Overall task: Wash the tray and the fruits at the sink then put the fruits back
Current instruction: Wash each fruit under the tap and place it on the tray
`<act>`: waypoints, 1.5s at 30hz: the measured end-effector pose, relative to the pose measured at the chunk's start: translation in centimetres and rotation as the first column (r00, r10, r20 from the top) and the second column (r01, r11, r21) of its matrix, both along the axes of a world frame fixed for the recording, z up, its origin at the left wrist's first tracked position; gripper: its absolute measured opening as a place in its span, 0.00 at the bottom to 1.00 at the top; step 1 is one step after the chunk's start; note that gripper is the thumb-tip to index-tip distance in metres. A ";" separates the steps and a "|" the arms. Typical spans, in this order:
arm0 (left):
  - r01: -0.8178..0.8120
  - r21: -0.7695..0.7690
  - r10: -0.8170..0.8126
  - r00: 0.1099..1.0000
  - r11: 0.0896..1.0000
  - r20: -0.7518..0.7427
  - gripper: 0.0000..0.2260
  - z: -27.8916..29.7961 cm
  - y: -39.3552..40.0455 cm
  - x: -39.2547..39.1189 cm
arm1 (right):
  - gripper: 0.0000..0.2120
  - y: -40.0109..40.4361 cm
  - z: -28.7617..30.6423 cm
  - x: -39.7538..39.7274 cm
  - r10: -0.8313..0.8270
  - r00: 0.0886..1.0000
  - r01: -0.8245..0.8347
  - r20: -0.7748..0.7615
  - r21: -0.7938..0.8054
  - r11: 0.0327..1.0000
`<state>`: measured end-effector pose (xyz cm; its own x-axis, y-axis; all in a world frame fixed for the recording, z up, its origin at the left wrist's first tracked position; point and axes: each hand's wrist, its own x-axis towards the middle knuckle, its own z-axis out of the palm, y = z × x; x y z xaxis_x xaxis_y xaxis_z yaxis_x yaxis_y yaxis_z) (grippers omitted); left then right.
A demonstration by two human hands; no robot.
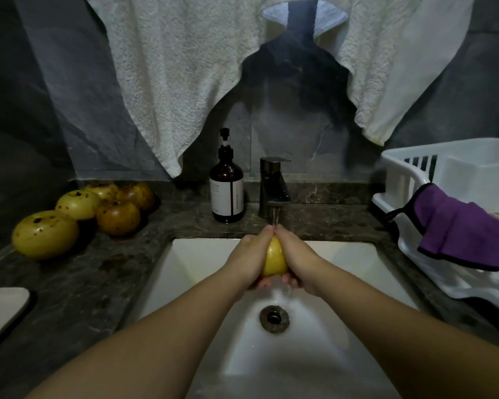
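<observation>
Under the running faucet [274, 188], one yellow fruit [274, 259] in both hands' grip: left hand [249, 256], right hand [298, 259].

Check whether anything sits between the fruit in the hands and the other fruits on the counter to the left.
Nothing visible does. The left hand and right hand grip the yellow fruit over the sink; only bare counter lies between it and the spotted fruits. The soap bottle stands behind that line.

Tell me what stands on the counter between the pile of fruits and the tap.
In the head view, one brown pump bottle stands between the fruits and the tap; the rest of that counter stretch is bare.
</observation>
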<state>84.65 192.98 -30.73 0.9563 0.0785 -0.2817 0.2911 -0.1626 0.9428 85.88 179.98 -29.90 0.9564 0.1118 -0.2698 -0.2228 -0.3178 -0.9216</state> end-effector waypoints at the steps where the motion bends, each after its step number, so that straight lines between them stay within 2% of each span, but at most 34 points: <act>1: 0.032 -0.054 -0.035 0.997 0.998 -0.065 0.31 0.2 0.3 -0.1 | 0.19 -0.1 0.0 0.1 0.015 0.999 -0.014 0.051 -0.011 1.000; 3: 0.110 -0.116 -0.126 0.981 0.987 -0.145 0.34 0.6 0.7 -0.5 | 0.14 -0.3 0.1 0.1 0.050 0.989 -0.051 0.138 -0.001 0.999; 4: 0.111 -0.115 -0.127 0.983 0.987 -0.134 0.35 0.6 0.8 -0.4 | 0.14 -0.2 0.1 0.1 0.056 0.989 -0.057 0.135 0.008 0.998; 7: -0.009 -0.020 0.009 1.000 1.000 -0.028 0.33 0.5 0.2 -0.2 | 0.25 0.3 0.3 0.0 -0.018 0.998 0.022 -0.055 0.068 0.997; 8: -0.023 -0.003 0.023 1.000 1.000 -0.017 0.32 0.5 0.1 -0.2 | 0.25 0.4 0.3 0.0 -0.028 0.997 0.033 -0.071 0.071 0.997; 12: 0.036 -0.086 -0.042 0.997 0.996 -0.071 0.31 0.7 0.6 -0.6 | 0.17 0.2 0.2 0.1 0.016 0.996 -0.020 0.088 0.036 0.999; 16: -0.032 0.027 0.029 0.994 0.999 0.106 0.26 0.7 0.2 -0.3 | 0.28 0.4 0.4 0.3 -0.046 0.997 0.049 -0.057 0.049 0.998; 17: -0.025 0.013 0.023 0.997 1.000 0.079 0.27 0.8 0.2 -0.3 | 0.26 0.5 0.4 0.4 -0.052 0.999 0.052 -0.008 0.021 0.998; 20: 0.039 -0.143 -0.062 0.985 0.989 -0.159 0.33 1.1 0.9 -1.2 | 0.17 0.4 0.0 0.3 0.023 0.969 0.007 0.245 -0.120 0.993; 21: 0.046 -0.172 -0.076 0.983 0.984 -0.169 0.33 1.1 1.0 -1.2 | 0.16 0.4 -0.2 0.2 0.046 0.966 -0.016 0.255 -0.118 0.993; 22: 0.029 -0.146 -0.047 0.992 0.989 -0.121 0.32 0.9 0.9 -1.0 | 0.16 0.5 -0.4 0.2 0.051 0.977 -0.033 0.208 -0.089 0.996; 24: -0.042 0.023 0.041 0.998 0.999 0.050 0.28 0.6 0.5 -0.6 | 0.20 0.9 -0.2 -0.1 -0.008 1.000 0.008 0.023 0.034 0.999; 25: -0.052 0.063 0.046 0.995 0.997 0.089 0.27 0.6 0.4 -0.6 | 0.22 1.0 -0.2 -0.1 -0.029 0.999 0.030 -0.016 0.051 0.998; 26: -0.042 0.034 0.040 0.997 0.999 0.060 0.28 0.6 0.4 -0.7 | 0.21 0.9 -0.2 0.0 -0.025 1.000 0.025 0.017 0.023 0.999; 28: 0.009 -0.165 -0.030 0.991 0.986 -0.128 0.32 0.9 0.7 -1.1 | 0.15 0.6 -0.1 0.2 0.021 0.987 -0.018 0.160 -0.017 1.000; 30: 0.023 -0.242 -0.066 0.983 0.970 -0.172 0.32 0.9 1.0 -1.1 | 0.13 0.4 -0.1 0.0 0.043 0.980 -0.042 0.193 -0.005 0.999; 33: -0.071 -0.026 0.072 0.997 0.997 0.036 0.28 0.6 0.4 -0.5 | 0.22 0.7 0.2 -0.2 0.014 0.999 -0.010 -0.051 0.079 0.997; 34: -0.078 -0.007 0.078 0.996 0.997 0.051 0.27 0.5 0.3 -0.4 | 0.22 0.9 0.2 -0.1 -0.001 0.998 0.008 -0.063 0.101 0.995; 37: 0.014 -0.282 -0.063 0.984 0.959 -0.164 0.32 0.9 0.9 -0.9 | 0.14 1.0 0.0 0.1 -0.005 0.980 0.008 0.198 -0.015 1.000; 38: 0.039 -0.289 -0.095 0.978 0.957 -0.185 0.33 0.8 1.1 -0.9 | 0.14 1.0 -0.1 0.1 0.002 0.975 0.005 0.223 -0.033 0.999; 39: 0.020 -0.233 -0.058 0.986 0.972 -0.156 0.33 0.9 1.0 -0.8 | 0.14 1.0 -0.3 0.0 0.003 0.986 -0.001 0.169 -0.012 1.000; 41: -0.064 -0.028 0.064 0.998 0.998 -0.002 0.31 0.4 0.7 -0.4 | 0.18 1.2 -0.2 -0.5 -0.007 1.000 0.010 -0.029 0.085 0.996; 42: -0.082 0.024 0.081 0.996 0.996 0.043 0.30 0.3 0.6 -0.4 | 0.20 1.1 -0.4 -0.4 -0.029 0.998 0.034 -0.053 0.108 0.994; 43: -0.070 -0.014 0.070 0.997 0.997 0.014 0.30 0.4 0.5 -0.6 | 0.20 1.1 -0.4 -0.3 -0.031 1.000 0.031 -0.005 0.079 0.996; 45: -0.008 -0.219 -0.020 0.992 0.976 -0.125 0.31 0.8 0.9 -0.9 | 0.15 1.0 -0.3 -0.1 -0.010 0.989 0.010 0.147 0.000 1.000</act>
